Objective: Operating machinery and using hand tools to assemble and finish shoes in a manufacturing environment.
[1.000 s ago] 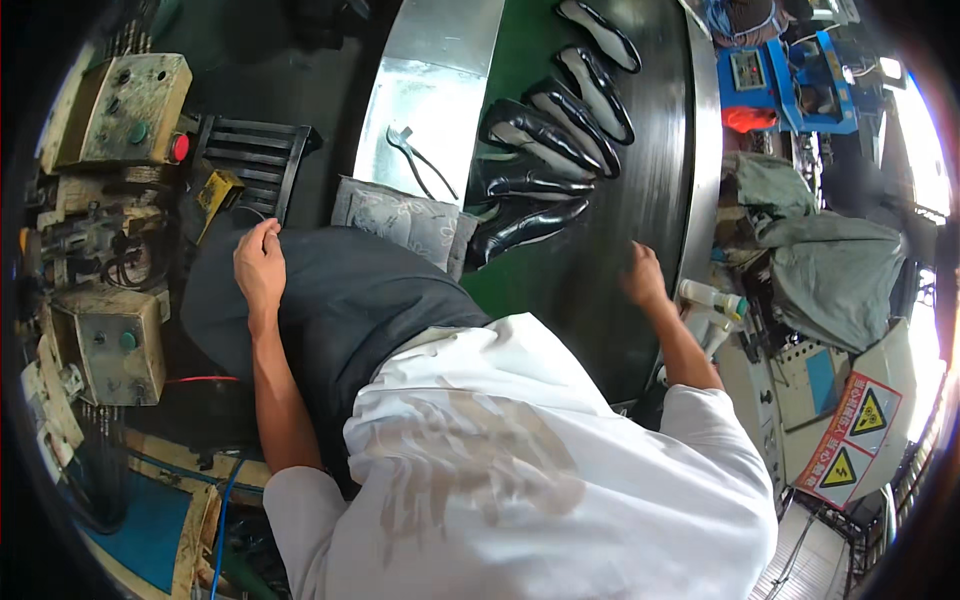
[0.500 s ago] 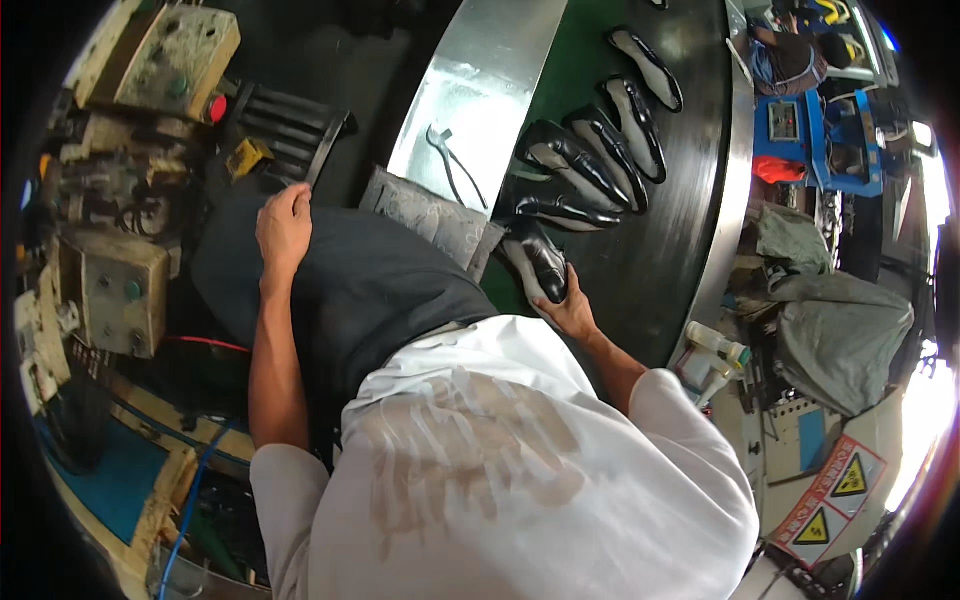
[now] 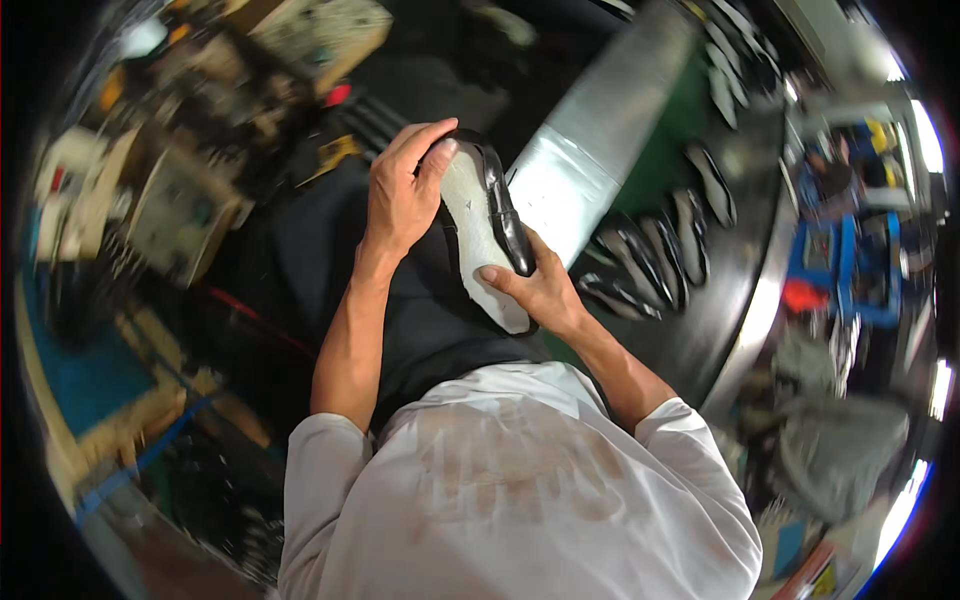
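A shoe upper with glossy black leather and a pale, bare underside [image 3: 472, 215] is held up over my lap, its underside turned toward me. My left hand [image 3: 402, 195] grips its far end, thumb on the pale underside and fingers round the edge. Near the other end my right hand [image 3: 547, 293] is closed on it, thumb pressed across the underside and fingers behind the black side. The fingertips of my right hand are hidden behind the shoe.
Several black shoes with pale undersides [image 3: 655, 262] lie on the dark conveyor [image 3: 690, 340] at the right. A bare metal sheet [image 3: 570, 175] runs along its near side. Machinery with a red button [image 3: 338, 95] stands at left, blue equipment [image 3: 845, 265] at far right.
My right hand has lifted the shoe off the conveyor and brought it left over my lap. My left hand has left my knee and taken hold of its far end. The view has turned.
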`<action>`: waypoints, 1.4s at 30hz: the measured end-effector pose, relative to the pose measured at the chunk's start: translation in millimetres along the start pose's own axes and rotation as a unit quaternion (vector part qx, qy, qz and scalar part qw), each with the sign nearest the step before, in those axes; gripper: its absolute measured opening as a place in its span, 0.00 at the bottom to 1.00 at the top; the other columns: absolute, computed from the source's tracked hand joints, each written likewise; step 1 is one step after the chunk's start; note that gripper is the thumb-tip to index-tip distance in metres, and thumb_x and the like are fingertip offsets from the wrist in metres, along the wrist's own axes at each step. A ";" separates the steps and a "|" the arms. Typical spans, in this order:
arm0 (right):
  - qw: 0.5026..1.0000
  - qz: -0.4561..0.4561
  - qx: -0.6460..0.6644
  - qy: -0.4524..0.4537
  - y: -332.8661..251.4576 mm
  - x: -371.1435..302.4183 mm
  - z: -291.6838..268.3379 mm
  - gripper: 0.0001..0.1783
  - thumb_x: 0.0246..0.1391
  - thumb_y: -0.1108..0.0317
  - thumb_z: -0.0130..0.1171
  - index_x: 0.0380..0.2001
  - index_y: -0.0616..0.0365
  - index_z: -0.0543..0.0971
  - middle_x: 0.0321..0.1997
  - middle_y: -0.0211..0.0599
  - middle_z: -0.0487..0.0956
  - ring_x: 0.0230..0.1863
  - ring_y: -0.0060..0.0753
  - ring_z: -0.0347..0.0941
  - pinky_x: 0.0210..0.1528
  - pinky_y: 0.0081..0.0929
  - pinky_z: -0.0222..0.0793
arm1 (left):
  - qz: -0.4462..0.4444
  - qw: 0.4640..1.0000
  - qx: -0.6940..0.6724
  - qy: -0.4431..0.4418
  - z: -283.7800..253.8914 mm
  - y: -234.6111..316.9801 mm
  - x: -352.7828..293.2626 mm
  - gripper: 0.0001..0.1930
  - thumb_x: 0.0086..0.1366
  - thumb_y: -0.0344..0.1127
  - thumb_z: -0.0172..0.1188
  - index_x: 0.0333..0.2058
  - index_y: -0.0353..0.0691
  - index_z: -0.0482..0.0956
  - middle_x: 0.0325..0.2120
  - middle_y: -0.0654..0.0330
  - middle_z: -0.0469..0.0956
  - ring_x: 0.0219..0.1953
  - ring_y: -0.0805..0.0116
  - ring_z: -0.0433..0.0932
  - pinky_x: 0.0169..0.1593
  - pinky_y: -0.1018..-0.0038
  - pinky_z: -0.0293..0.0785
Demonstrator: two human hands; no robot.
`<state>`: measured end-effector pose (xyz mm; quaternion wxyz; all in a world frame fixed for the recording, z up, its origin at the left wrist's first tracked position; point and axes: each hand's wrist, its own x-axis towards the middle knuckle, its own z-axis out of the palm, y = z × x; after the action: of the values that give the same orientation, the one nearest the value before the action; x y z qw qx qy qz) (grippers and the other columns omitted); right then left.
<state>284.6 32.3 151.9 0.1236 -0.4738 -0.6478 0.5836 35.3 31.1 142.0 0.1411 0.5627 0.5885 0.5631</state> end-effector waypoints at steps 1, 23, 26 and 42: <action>0.999 -0.015 -0.006 -0.037 -10.8 13.2 16.8 0.57 0.55 0.47 0.80 0.76 0.70 0.65 0.68 0.60 0.79 0.71 0.49 0.75 0.75 0.41 0.66 | -0.041 0.998 0.018 0.041 -25.7 -1.7 -4.3 0.14 0.78 0.34 0.62 0.56 0.34 0.85 0.49 0.48 0.86 0.50 0.51 0.86 0.55 0.65 0.80; 0.916 -0.017 0.207 -0.344 -24.5 131.9 124.3 0.49 0.72 0.55 0.64 0.84 0.63 0.50 0.84 0.57 0.59 0.83 0.48 0.58 0.82 0.38 0.54 | -0.365 0.822 -0.344 0.269 -40.3 -30.4 -150.0 0.34 0.87 0.46 0.43 0.81 0.35 0.48 0.79 0.48 0.57 0.79 0.55 0.58 0.80 0.63 0.54; 0.932 -0.040 0.172 -0.315 -17.2 136.4 125.3 0.43 0.76 0.52 0.58 0.82 0.64 0.56 0.81 0.60 0.64 0.81 0.48 0.62 0.81 0.36 0.56 | -0.357 0.855 -0.277 0.253 -32.5 -38.5 -149.9 0.35 0.86 0.43 0.46 0.82 0.38 0.46 0.80 0.49 0.55 0.78 0.56 0.59 0.79 0.64 0.55; 0.716 -0.450 -0.486 -0.222 -36.2 46.1 64.6 0.48 0.47 0.65 0.79 0.71 0.16 0.75 0.85 0.60 0.49 0.73 0.75 0.60 0.67 0.56 0.78 | -0.336 0.918 0.059 0.202 -105.6 -87.0 -120.6 0.19 0.74 0.38 0.62 0.59 0.35 0.84 0.53 0.45 0.88 0.56 0.50 0.86 0.62 0.63 0.78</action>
<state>197.6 30.6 146.8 -0.0226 0.0221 -0.9878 0.1526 -53.6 -97.8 48.6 0.1665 0.2130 0.7911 0.5487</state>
